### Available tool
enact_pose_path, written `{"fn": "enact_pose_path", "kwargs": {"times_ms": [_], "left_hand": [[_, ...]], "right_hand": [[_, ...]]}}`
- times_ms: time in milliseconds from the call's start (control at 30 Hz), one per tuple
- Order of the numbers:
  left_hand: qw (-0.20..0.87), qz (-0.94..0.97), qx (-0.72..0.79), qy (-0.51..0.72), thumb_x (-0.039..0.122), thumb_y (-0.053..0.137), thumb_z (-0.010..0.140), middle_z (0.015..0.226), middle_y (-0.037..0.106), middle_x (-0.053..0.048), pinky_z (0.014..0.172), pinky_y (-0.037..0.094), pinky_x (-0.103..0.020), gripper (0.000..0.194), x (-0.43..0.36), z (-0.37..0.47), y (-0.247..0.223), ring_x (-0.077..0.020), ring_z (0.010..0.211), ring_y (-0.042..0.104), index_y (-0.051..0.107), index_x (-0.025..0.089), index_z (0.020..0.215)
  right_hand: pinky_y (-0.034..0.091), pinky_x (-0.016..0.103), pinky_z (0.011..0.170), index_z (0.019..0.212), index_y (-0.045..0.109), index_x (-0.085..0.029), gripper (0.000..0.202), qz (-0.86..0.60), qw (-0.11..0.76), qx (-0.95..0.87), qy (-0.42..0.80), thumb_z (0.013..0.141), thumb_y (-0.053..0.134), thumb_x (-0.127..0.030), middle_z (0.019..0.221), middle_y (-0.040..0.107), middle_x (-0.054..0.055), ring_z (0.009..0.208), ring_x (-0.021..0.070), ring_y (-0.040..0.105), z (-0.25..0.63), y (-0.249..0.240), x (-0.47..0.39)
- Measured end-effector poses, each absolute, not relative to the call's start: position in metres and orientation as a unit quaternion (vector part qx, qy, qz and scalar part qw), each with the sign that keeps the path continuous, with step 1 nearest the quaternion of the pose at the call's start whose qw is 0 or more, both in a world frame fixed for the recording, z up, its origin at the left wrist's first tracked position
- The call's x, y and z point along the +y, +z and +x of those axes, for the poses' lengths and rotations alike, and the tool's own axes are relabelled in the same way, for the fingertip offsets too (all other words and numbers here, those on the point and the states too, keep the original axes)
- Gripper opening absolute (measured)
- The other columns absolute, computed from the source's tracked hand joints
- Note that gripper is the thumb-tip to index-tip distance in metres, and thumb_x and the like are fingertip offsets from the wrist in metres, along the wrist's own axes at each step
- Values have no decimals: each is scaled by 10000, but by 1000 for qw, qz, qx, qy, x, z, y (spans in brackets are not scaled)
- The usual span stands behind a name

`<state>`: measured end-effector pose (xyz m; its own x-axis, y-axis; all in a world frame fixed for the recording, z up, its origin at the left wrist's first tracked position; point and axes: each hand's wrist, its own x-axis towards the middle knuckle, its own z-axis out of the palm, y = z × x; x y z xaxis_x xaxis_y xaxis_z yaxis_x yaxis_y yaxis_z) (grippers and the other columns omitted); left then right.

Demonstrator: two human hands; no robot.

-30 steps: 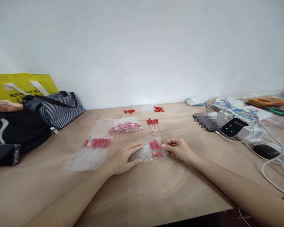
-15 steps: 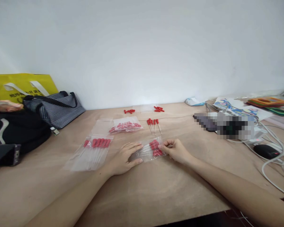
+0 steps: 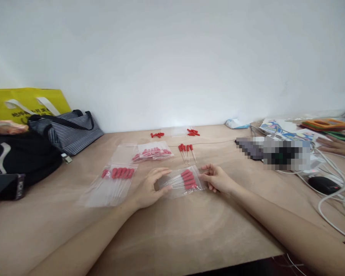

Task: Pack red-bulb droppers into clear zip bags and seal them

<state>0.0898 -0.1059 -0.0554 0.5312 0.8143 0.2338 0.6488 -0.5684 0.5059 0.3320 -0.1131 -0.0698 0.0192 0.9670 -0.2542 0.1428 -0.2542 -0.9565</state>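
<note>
Soft light, wall [image 3: 172,69] brightest low centre, faint shadows, wide-angle stretch — some pixelation (at right)

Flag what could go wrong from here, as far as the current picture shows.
1. The clear bag holding red-bulbed droppers lies between the left hand and right hand; I can't tell whether it is sealed, so droppers might slide out if tipped.
2. Loose droppers lie just beyond that bag, so a reaching hand could scatter them.
3. The left forearm passes close to the flat bags on the left and might drag them.
</note>
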Motion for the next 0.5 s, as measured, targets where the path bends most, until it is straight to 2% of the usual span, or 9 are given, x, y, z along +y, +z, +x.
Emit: {"fn": "enact_pose_path", "kwargs": {"times_ms": [100, 267, 400, 500], "left_hand": [[216, 832, 453, 235, 419, 553, 725, 1186, 502, -65, 947, 349, -356, 462, -91, 97, -54, -220, 1099, 454, 490, 191, 1122], [300, 839, 433, 137, 447, 667, 585, 1122, 531, -84, 851, 409, -284, 608, -54, 121, -46, -205, 1012, 512, 488, 166, 1093], [341, 826, 448, 35, 394, 769, 403, 898, 594, -38, 660, 435, -239, 657, -36, 146, -37, -184, 796, 570, 541, 159, 972], [357, 817, 451, -28, 387, 775, 371, 633, 540, 38, 498, 362, -205, 506, -34, 158, -31, -137, 590, 525, 579, 161, 779]], "right_hand": [[265, 128, 251, 919, 453, -148, 283, -605, 374, -474, 519, 694, 613, -214, 567, 491, -77, 282, 6, 383, 335, -70, -111], [240, 120, 244, 857, 496, -140, 316, -585, 328, -527, 522, 627, 674, -261, 532, 493, -84, 278, 1, 372, 335, -72, -110], [230, 117, 251, 772, 500, -144, 249, -574, 312, -544, 527, 605, 665, -227, 446, 451, -110, 277, 7, 362, 331, -76, -109], [250, 123, 269, 744, 506, -139, 203, -548, 326, -553, 537, 613, 641, -214, 415, 433, -114, 285, 13, 365, 329, -79, -109]]}}
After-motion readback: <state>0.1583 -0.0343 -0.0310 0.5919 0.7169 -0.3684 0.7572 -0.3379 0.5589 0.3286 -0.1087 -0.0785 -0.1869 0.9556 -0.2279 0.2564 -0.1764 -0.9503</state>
